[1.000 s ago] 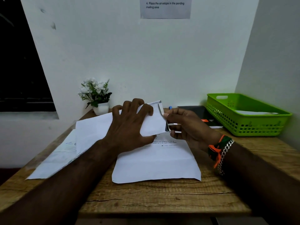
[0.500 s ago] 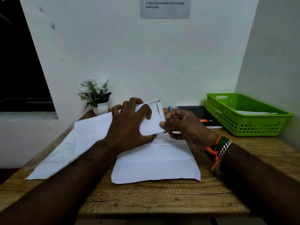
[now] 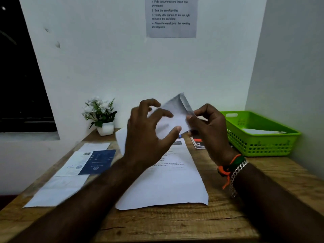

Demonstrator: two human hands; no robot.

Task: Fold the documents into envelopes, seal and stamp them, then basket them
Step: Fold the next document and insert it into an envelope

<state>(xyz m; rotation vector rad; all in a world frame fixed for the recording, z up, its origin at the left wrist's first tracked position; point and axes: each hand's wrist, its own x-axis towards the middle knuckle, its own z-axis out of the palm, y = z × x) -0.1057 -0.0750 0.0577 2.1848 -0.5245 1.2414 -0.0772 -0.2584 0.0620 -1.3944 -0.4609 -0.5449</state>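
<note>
Sealing step, judged: both hands hold envelope mid-frame. Right hand pinches its edge; left hand fingers curl around it. Next: stamp.

- The sheet lies mid-table, papers to its left.
- The plant stands behind the papers.
- The basket sits right, an envelope inside.

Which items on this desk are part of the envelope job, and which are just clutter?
Job items:
- white paper envelope, held up in both hands: left hand, right hand
- printed white document sheet flat on the wooden table
- green plastic basket, right, holding white paper

Just lying about:
- white potted flowers
- blue-and-white leaflet
- instruction notice on the wall
</note>
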